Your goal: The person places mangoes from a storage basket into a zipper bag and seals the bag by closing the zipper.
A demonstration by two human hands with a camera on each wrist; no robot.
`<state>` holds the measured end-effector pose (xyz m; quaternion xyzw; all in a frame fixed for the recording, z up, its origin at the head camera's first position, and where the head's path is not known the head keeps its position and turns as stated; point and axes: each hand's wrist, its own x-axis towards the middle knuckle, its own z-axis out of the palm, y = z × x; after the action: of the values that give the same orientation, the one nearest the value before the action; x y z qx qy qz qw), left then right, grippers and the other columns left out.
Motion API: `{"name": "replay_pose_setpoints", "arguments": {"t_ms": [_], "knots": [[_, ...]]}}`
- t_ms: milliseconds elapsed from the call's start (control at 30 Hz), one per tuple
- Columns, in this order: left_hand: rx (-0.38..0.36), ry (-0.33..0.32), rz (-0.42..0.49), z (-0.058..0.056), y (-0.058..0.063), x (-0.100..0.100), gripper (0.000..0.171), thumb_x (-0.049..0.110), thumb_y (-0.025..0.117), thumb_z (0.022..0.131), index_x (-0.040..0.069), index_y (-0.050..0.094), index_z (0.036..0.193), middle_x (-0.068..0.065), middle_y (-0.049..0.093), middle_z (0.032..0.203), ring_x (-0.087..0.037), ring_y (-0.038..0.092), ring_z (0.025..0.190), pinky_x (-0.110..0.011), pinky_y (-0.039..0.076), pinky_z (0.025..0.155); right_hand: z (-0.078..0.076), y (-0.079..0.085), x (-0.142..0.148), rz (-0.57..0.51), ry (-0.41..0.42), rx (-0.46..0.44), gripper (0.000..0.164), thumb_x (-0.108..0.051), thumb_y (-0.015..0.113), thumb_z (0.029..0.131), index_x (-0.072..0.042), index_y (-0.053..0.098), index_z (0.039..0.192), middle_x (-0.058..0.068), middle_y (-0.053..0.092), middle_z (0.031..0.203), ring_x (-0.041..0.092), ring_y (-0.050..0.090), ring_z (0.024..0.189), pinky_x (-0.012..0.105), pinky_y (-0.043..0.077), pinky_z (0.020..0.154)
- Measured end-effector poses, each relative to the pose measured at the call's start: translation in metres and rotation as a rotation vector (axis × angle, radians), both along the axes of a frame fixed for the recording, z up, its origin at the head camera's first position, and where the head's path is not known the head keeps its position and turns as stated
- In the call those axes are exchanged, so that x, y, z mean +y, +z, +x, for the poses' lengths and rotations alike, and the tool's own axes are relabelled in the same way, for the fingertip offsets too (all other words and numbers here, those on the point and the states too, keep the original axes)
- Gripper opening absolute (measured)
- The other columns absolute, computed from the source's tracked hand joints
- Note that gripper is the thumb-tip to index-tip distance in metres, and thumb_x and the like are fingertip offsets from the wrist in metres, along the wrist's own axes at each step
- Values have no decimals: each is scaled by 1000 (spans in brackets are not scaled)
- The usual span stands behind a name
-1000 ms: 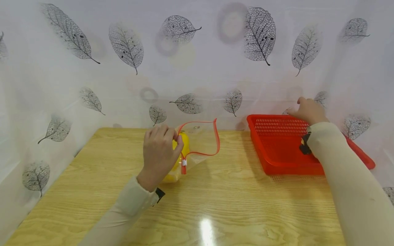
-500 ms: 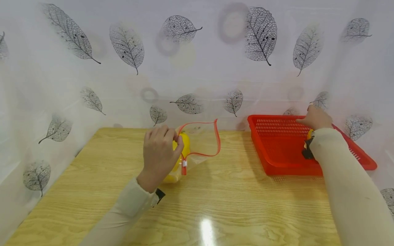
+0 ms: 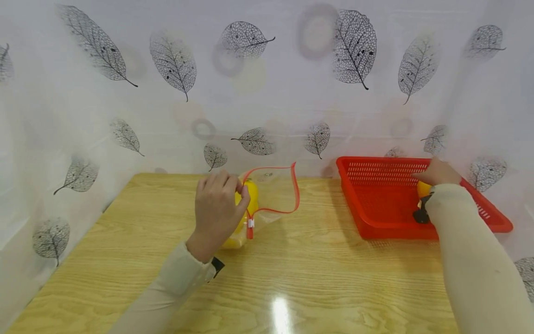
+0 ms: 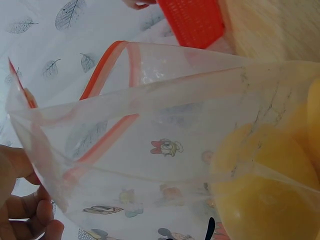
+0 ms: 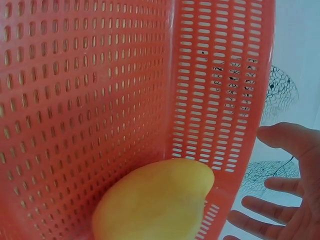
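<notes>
My left hand (image 3: 218,211) pinches the edge of a clear zip bag (image 3: 275,190) at its mouth, thumb against fingers. The bag has a red zip strip, a white slider (image 3: 251,223) and cartoon prints, and its mouth gapes to the right. Yellow mangoes (image 4: 270,185) lie inside it, partly covered by the hand in the head view. Over the right end of a red basket (image 3: 367,229), my right hand (image 3: 442,172) has its fingers spread, holding nothing. Below it in the basket lies a mango (image 5: 155,205), apart from the fingers in the right wrist view.
The basket has slotted walls and stands at the back right of the wooden table (image 3: 317,269). A white sheet with leaf prints (image 3: 267,93) hangs behind and along the sides. Black wrist cameras (image 3: 421,213) sit under the cuffs.
My right hand has moved right and lower over the basket, and the mango beneath it has come into sight. The left hand and the bag have stayed in place.
</notes>
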<state>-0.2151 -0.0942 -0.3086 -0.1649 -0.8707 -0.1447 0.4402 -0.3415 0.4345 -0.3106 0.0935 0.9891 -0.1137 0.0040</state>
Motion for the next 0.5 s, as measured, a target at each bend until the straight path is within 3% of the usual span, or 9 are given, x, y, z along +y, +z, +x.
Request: {"name": "replay_pose_setpoints", "arguments": {"t_ms": [133,267,367,500], "knots": [[-5,4,1,0,0,0,17,13,66,79,6,56,67,-8,56,71,-29,56,75,-42,45,77,3,-2,2,-70,-28,-8,72,-52,60,82,12,47,113,30,58,98,38,55,79,40,49,59],[-9,7,1,0,0,1,17,13,66,79,6,56,67,-8,56,70,-28,56,74,-41,45,77,5,-7,4,-146,-102,-13,79,-57,58,81,9,45,122,31,53,112,42,52,91,55,49,74],[-10,5,0,0,-1,1,17,13,66,79,6,56,66,-8,56,70,-27,57,74,-41,45,78,3,-13,10,-167,-145,-21,84,-60,54,82,11,41,125,33,49,116,44,49,94,59,47,81],[-7,-1,-1,0,-2,2,16,12,66,78,6,57,67,-7,57,69,-27,57,73,-42,46,77,4,-18,15,-161,-180,-39,85,-60,51,84,15,40,123,34,49,114,44,49,91,53,48,76]]}}
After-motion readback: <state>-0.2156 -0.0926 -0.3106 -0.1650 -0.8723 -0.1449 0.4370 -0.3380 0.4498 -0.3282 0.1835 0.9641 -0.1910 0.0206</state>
